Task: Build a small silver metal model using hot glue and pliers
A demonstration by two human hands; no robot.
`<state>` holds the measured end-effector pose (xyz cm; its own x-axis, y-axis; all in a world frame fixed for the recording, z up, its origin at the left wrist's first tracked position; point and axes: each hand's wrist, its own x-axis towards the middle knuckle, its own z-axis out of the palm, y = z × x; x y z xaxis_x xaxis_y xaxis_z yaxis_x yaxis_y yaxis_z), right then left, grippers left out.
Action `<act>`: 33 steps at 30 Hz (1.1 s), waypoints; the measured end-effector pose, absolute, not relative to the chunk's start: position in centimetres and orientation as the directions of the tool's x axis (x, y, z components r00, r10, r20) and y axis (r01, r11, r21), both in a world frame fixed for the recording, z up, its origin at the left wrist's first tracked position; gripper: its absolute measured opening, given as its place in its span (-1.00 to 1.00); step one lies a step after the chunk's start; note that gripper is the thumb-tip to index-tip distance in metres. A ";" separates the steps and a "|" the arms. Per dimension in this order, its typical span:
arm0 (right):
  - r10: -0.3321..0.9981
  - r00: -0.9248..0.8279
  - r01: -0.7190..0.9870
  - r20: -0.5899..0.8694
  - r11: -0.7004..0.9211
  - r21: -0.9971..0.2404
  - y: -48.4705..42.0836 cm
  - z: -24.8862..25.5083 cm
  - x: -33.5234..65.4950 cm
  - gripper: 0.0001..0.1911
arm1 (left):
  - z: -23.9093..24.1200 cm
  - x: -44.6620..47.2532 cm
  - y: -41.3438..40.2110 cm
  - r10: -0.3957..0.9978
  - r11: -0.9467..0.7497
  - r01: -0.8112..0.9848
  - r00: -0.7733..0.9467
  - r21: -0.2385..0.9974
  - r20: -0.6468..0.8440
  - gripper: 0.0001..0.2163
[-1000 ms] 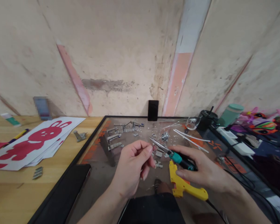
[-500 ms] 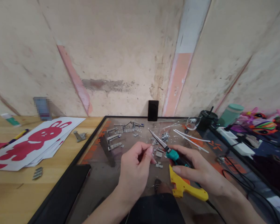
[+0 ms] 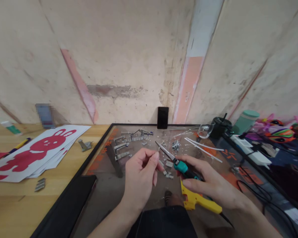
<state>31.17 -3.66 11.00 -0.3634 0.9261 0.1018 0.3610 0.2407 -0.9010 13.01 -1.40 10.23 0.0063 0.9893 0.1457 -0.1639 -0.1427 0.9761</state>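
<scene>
In my right hand (image 3: 206, 177) are long-nose pliers (image 3: 182, 167) with teal and black handles, their slim metal jaws pointing away to the upper left. My left hand (image 3: 142, 175) is closed in a pinch just left of the jaws. A tiny thin piece shows at its fingertips, too small to name. The plier tips are close to these fingertips; I cannot tell whether they touch. A yellow glue gun (image 3: 201, 201) lies under my right hand, partly covered by it. Small grey metal-looking pieces (image 3: 169, 163) are scattered on the glass tabletop beyond my hands.
Joined grey strips (image 3: 123, 155) lie at the back left of the glass. A black phone (image 3: 163, 117) leans on the wall. White sticks (image 3: 205, 145), a clear glass (image 3: 205, 131), a dark cup (image 3: 220, 127) and a power strip (image 3: 250, 150) stand right. Rabbit-print paper (image 3: 44, 148) lies left.
The pliers have shifted slightly left and down, bringing their tips nearer my left fingertips. My left hand has moved a little to the left. The glue gun has stayed put.
</scene>
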 end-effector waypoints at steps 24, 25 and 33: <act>0.907 -0.348 0.662 0.236 0.416 -0.624 -3.8 11.2 31.8 -0.51 | 11.7 12.1 -1.5 0.885 0.369 -0.518 0.449 0.772 -0.122 -0.91; 0.909 -0.347 0.653 0.232 0.412 -0.636 -3.8 11.2 31.8 -0.52 | 11.6 12.1 -1.5 0.896 0.349 -0.517 0.428 0.782 -0.117 -0.90; 0.919 -0.371 0.476 0.132 0.310 -0.823 -4.2 11.0 30.4 -0.55 | 9.4 12.8 -1.6 0.937 -0.332 0.135 -0.070 0.934 0.343 -0.86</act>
<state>30.45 -4.19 11.04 -0.3712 0.9192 0.1318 0.4761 0.3102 -0.8229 12.77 -1.55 9.39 -0.0699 0.9368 0.3429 0.1346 -0.3317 0.9337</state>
